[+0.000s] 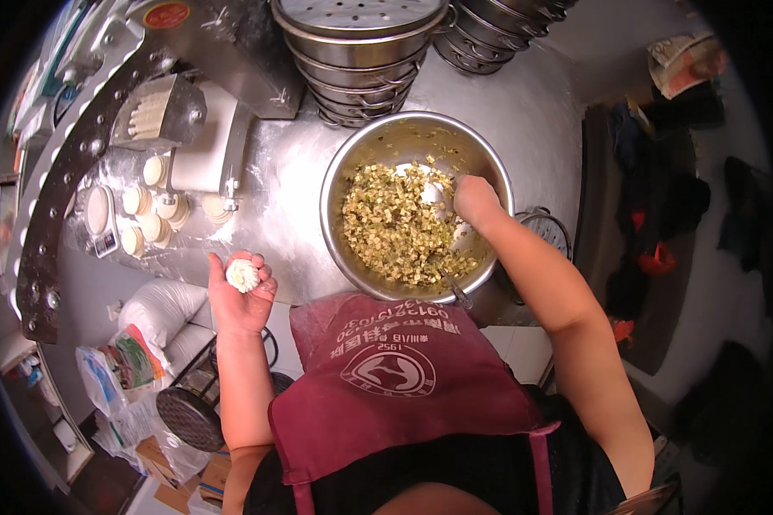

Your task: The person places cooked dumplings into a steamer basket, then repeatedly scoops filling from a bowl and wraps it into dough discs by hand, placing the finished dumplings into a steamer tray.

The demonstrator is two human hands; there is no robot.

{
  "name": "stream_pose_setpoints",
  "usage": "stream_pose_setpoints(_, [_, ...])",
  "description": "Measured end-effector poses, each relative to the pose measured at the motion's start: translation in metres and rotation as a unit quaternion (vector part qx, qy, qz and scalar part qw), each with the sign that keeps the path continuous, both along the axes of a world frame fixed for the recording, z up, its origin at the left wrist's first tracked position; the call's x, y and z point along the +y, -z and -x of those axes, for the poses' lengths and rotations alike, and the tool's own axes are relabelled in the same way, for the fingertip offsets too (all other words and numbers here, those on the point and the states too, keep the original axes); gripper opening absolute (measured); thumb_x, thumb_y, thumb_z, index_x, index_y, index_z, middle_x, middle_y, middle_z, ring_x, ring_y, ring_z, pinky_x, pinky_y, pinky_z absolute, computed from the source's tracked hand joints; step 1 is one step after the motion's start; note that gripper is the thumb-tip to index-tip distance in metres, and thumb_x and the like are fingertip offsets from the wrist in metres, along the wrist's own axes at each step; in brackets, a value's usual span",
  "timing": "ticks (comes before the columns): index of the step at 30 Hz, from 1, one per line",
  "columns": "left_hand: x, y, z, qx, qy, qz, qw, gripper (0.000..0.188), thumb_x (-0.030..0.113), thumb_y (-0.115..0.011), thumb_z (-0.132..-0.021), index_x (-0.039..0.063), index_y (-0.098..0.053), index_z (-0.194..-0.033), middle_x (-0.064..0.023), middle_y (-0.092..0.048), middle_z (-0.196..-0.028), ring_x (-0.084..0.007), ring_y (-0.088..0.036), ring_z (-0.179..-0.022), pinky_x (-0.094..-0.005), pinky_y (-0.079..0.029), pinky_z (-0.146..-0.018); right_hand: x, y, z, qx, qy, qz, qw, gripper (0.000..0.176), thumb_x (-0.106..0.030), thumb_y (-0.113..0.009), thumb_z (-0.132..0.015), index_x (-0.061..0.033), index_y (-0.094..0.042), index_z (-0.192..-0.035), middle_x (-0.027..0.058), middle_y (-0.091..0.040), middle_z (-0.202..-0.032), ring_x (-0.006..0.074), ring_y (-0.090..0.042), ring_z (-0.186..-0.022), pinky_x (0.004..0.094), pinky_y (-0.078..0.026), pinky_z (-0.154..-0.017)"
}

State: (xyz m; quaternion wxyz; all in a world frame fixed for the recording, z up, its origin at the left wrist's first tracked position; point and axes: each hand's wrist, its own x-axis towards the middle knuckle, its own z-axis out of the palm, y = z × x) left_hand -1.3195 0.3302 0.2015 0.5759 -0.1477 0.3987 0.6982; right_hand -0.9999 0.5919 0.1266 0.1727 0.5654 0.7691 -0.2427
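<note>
A round, pleated white dough bun [242, 275] rests in my left hand [243, 299], palm up with the fingers curled around it. My right hand [477, 201] is inside the right side of a large steel bowl [419, 118]. Its fingers point down and are hidden, so what they hold cannot be told. Diced, green-flecked filling [393, 225] spreads over much of the bowl. White patches show beside the filling near my right hand; I cannot tell whether they are dough or glare. A metal utensil handle [458, 293] leans over the bowl's near rim.
Stacks of round dough wrappers [153, 226] lie left on the floured steel table [283, 193], by a small digital scale [101, 219]. Behind them stands a dough machine with a belt [203, 138]. Stacked steamers [361, 58] rise behind the bowl; a stool [190, 418] is below left.
</note>
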Motion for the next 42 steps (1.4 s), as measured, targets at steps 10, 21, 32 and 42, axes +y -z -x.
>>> stream_pose_setpoints(10, [0.004, 0.002, -0.022, -0.026, -0.005, 0.025, 0.999, 0.057, 0.055, -0.03, -0.098, 0.008, -0.059, -0.087, -0.0108, -0.06, -0.078, -0.0236, -0.054, -0.066, -0.0322, -0.042, -0.054, 0.002, 0.02, 0.014, -0.008, -0.086, -0.109, 0.99, 0.022, -0.009, -0.041, -0.089, -0.0006, -0.06, -0.095, 0.022, -0.066, -0.097, 0.0366, -0.066, -0.089, 0.046, -0.053, -0.077])
stream_pose_setpoints(21, [0.066, -0.022, -0.089, 0.018, 0.117, 0.027, 0.993, 0.055, 0.052, -0.027, -0.1, 0.009, -0.058, -0.087, -0.0094, -0.062, -0.073, -0.02, -0.057, -0.061, -0.0303, -0.043, -0.053, -0.064, -0.11, 0.004, 0.43, 0.295, 0.277, 0.807, 0.006, -0.007, -0.058, -0.087, -0.0022, -0.059, -0.089, 0.0005, -0.057, -0.069, 0.0076, -0.049, -0.056, 0.0207, -0.04, -0.053])
stream_pose_setpoints(32, [0.107, -0.074, -0.161, 0.241, 0.202, -0.081, 0.946, 0.051, 0.043, -0.026, -0.103, 0.006, -0.057, -0.088, -0.0093, -0.063, -0.076, -0.0163, -0.057, -0.066, -0.0287, -0.046, -0.061, -0.138, -0.208, 0.009, 0.549, 0.22, 0.207, 0.779, 0.01, -0.008, -0.057, -0.091, 0.0006, -0.059, -0.096, -0.0009, -0.06, -0.086, 0.0034, -0.053, -0.076, 0.0187, -0.043, -0.069])
stream_pose_setpoints(42, [0.091, -0.082, -0.173, 0.221, 0.223, -0.071, 0.947, 0.051, 0.043, -0.027, -0.103, 0.006, -0.058, -0.087, -0.0065, -0.06, -0.078, -0.0164, -0.058, -0.071, -0.0311, -0.047, -0.064, -0.153, -0.198, 0.012, 0.59, 0.197, 0.12, 0.774, 0.011, -0.01, -0.06, -0.091, -0.0006, -0.061, -0.096, 0.0006, -0.062, -0.087, 0.0046, -0.055, -0.076, 0.0205, -0.045, -0.069])
